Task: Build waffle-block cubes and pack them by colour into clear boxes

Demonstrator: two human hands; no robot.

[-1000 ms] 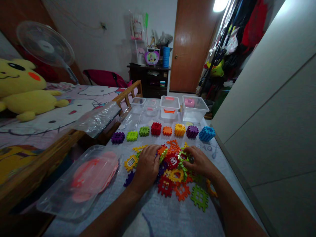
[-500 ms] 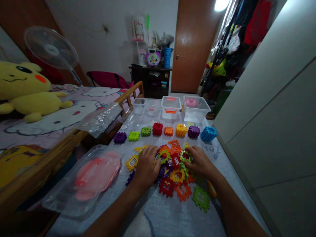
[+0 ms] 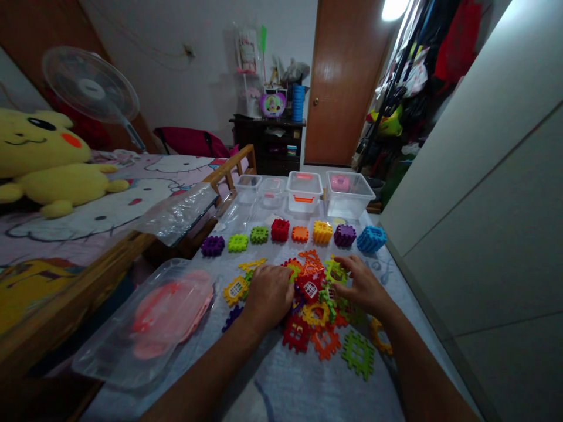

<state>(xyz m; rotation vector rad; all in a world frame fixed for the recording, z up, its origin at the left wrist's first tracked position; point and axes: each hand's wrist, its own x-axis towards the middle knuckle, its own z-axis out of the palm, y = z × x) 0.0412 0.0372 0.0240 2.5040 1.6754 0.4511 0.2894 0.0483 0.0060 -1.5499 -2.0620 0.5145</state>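
A loose pile of colourful plastic interlocking blocks with notched edges lies between my hands. My left hand [image 3: 269, 294] rests on the pile's left side, its fingers curled down and their tips hidden; what they hold cannot be made out. Beside it are a yellow window block [image 3: 236, 288] and a purple block [image 3: 232, 317]. On the right my right hand [image 3: 361, 287] is open, thumb and fingers apart, close to a lime-green block [image 3: 336, 272]. Between the hands lies a red window block [image 3: 310, 288]. Nearer me are another red block [image 3: 296, 334], an orange block [image 3: 326, 342] and a green block [image 3: 358, 354].
Behind the pile runs a row of block stacks sorted by colour, from a purple stack [image 3: 213, 246] to a blue stack [image 3: 372, 239]. Clear bins [image 3: 349, 202] stand farther back. A transparent lid [image 3: 118, 346] lies left, by the wooden bed rail [image 3: 109, 269]. A white cabinet [image 3: 484, 205] borders the right.
My left hand has shifted right over the pile, its fingers curling more. My right hand has opened and moved slightly right, uncovering the lime-green block. The red window block has moved slightly.
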